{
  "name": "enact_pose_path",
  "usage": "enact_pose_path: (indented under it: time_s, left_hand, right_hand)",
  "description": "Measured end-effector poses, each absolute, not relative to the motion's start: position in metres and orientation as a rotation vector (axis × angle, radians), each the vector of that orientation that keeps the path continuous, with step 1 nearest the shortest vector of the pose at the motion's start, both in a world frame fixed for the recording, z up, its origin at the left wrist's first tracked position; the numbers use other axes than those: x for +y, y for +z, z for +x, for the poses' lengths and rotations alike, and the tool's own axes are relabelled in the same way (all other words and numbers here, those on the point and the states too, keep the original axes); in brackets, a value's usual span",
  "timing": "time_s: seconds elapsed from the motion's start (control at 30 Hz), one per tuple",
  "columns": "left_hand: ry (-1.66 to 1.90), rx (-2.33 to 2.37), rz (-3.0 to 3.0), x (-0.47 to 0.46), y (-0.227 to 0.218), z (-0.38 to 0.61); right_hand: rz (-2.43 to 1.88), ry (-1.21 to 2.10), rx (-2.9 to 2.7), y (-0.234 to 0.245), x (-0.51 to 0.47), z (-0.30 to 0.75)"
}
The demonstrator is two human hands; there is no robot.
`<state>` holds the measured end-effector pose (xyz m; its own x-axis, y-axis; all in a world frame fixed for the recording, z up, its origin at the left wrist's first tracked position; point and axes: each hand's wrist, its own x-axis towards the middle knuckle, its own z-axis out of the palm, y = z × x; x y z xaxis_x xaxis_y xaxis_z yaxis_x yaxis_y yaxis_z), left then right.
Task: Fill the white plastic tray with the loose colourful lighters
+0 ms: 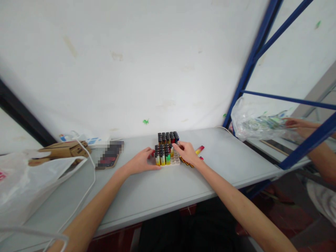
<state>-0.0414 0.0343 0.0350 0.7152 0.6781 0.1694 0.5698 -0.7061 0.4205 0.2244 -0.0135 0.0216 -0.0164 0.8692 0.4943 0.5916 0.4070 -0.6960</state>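
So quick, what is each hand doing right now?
Left hand: open, flat on the table, touching the white tray of lighters, holding nothing.
Right hand: fingertips among the lighters; whether it grips one cannot be told.

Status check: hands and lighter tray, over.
Left hand resting against left side of lighter tray. Right hand fingertips at the standing lighters; grip unclear. Loose lighters lie beside right hand.

- White, stained wall fills my view ahead.
- Grey table runs beneath it.
- Blue metal frame slants on my right.
- Dark reddish floor below.
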Motion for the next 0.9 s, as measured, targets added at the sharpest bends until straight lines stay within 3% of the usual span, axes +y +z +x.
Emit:
enact_pose_path:
  time_s: [0.9]
  left_hand:
    - [0.460, 0.971, 2.596, 0.0354, 0.0352, -0.0412]
  right_hand:
    - [-1.236, 0.291, -1.889, 0.0285, -0.0152, 0.2284]
